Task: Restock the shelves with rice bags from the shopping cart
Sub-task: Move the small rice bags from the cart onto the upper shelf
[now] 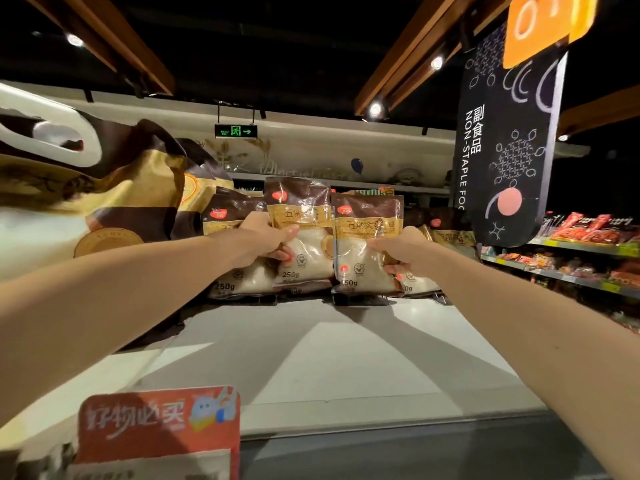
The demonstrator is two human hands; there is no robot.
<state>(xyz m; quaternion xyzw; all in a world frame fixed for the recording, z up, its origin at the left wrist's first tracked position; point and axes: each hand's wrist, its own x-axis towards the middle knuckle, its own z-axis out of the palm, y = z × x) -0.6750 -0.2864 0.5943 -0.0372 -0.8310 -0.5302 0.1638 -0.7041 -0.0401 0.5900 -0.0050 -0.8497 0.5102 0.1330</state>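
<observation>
Rice bags: the left rice bag (299, 206) and the right rice bag (367, 233) stand side by side between the hands, edges almost touching, at the far part of the shelf top.
Shelf top (311, 348): pale surface running under both forearms.
Large sacks (131, 202): brown and gold, crowding in left of the left hand.
Aisle banner (509, 150): black, hanging above and right of the right hand.
Snack shelves (588, 251): red packs, well right of the right hand.
Stocked bags (225, 220): same small packs, upright just behind and outside each hand.
Promo tag (159, 424): red, below the left forearm.
Axis: both held bags upright, long axis vertical, brown band on top, printed fronts toward the person.
Left hand (263, 240): grips the left rice bag's left edge.
Right hand (405, 251): grips the right rice bag's right edge.
</observation>
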